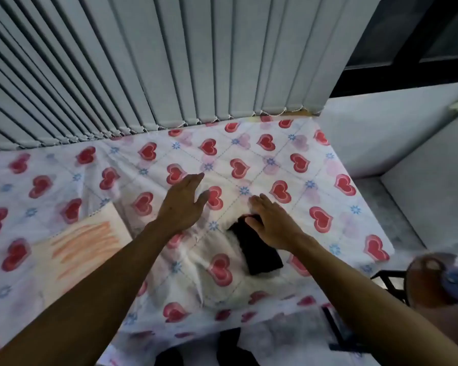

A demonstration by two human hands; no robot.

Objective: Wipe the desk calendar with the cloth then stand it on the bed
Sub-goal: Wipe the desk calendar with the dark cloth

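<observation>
A dark folded cloth (262, 249) lies on the heart-patterned bed sheet (315, 165), near the bed's front. My right hand (270, 223) rests flat, palm down, over the cloth's far end, with the thumb touching its edge and the fingers stretched out. My left hand (185, 202) hovers just left of it over the sheet, fingers apart and holding nothing. A cream flat thing with orange streaks (80, 241) lies at the left; I cannot tell whether it is the desk calendar.
Grey vertical blinds (169, 62) hang along the bed's far edge. A grey ledge and wall (407, 143) border the bed on the right. A black metal frame (389, 283) and a blurred round brown object (434, 281) sit at the lower right.
</observation>
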